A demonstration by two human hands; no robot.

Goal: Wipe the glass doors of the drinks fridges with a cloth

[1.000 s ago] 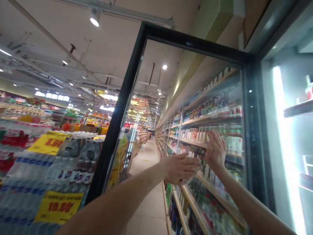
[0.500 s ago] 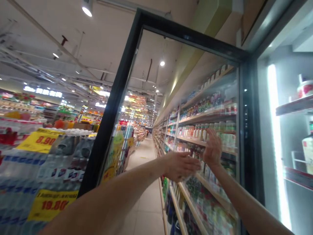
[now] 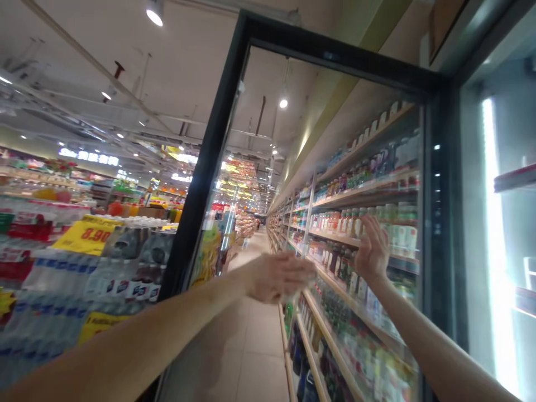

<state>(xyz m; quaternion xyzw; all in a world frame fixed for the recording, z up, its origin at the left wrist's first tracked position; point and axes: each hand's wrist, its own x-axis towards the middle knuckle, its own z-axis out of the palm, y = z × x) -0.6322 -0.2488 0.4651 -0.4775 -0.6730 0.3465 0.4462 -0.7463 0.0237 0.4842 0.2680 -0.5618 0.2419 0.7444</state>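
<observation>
Plainly, both bare hands are raised at the glass door (image 3: pixel 213 148), which stands swung open in its dark frame. The left hand (image 3: pixel 281 277) is at the lower middle of the pane, roughly midway between the frame's left and right edges. Its fingers point toward the right edge, stretched out and lying close together, with the back of the hand partly in view. The hand is blurred; a pale smear shows under the fingers, and I cannot tell whether it is something held or a reflection.

The right hand (image 3: pixel 374 248) is higher and nearer the pane's right edge. Its fingers point upward, slightly bent and nearly side by side, grasping nothing visible. Whether either hand actually presses on the glass cannot be told from this angle. The hands are apart, with a gap between them.

Through the pane, wooden-edged shelves of bottles (image 3: pixel 405 230) run back along a tiled aisle (image 3: pixel 259 357). Beyond the door's right edge glows an upright light strip (image 3: pixel 498 245), with a cooler shelf (image 3: pixel 517 177) beside it. Outside the left edge are stacked bottle packs (image 3: pixel 62 273) and a yellow price sign (image 3: pixel 86 234) reading 8.90.
</observation>
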